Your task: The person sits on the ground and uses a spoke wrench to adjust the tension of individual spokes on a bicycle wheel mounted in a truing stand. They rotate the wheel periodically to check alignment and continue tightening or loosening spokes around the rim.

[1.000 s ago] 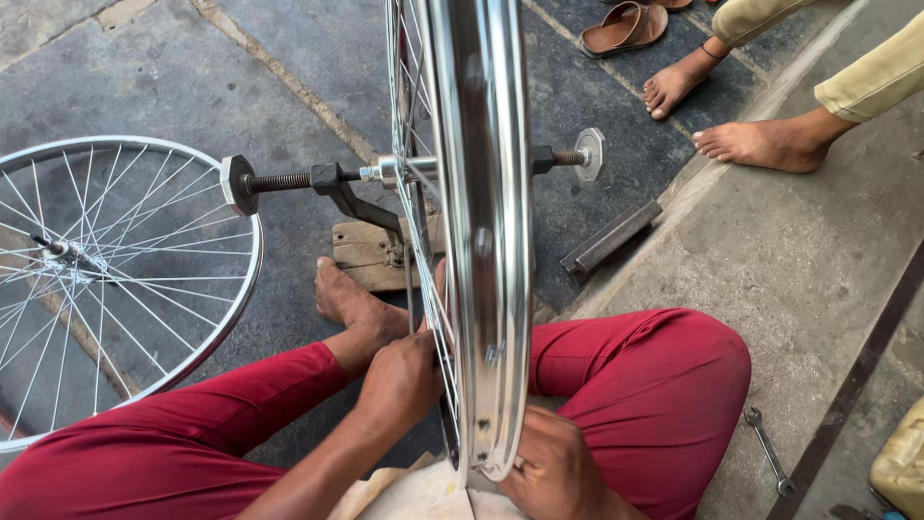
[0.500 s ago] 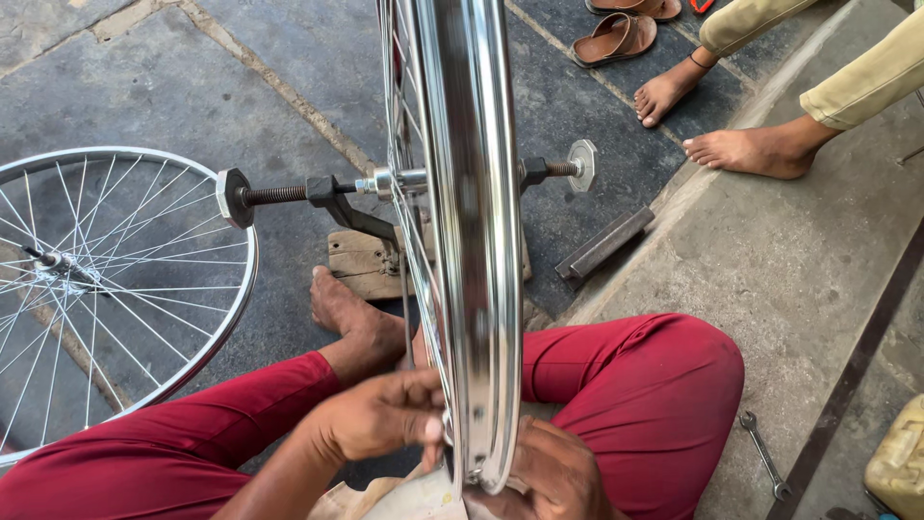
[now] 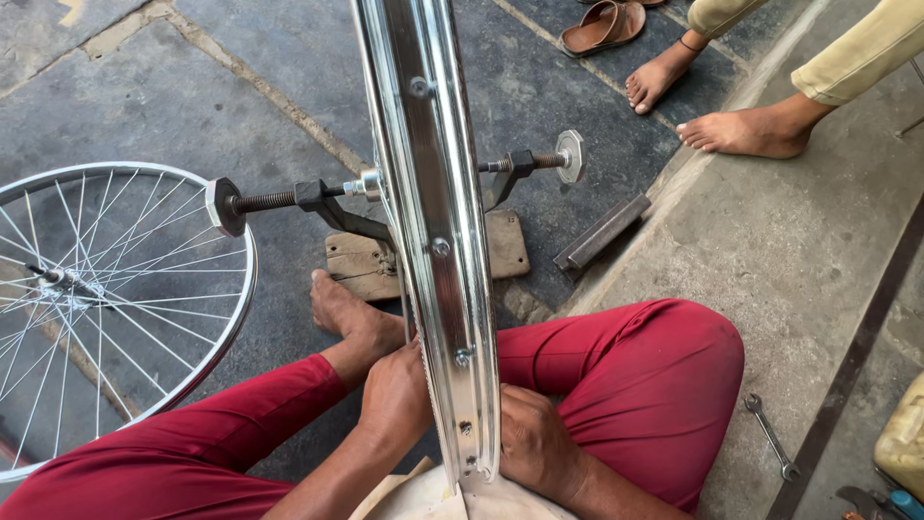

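Chrome wheel rim (image 3: pixel 438 241) is pinched between left hand (image 3: pixel 395 400) and right hand (image 3: pixel 529 443) fingers, which could be nipped by spokes.

— What sort of place is this?
— A floor-level bicycle repair workshop. A wheel rim (image 3: pixel 433 231) stands in a truing stand (image 3: pixel 385 197) on the stone floor (image 3: pixel 789 250).
— Anything else?
— A spoked wheel (image 3: pixel 106 299) lies flat, and a spanner (image 3: pixel 773 436) rests nearby.
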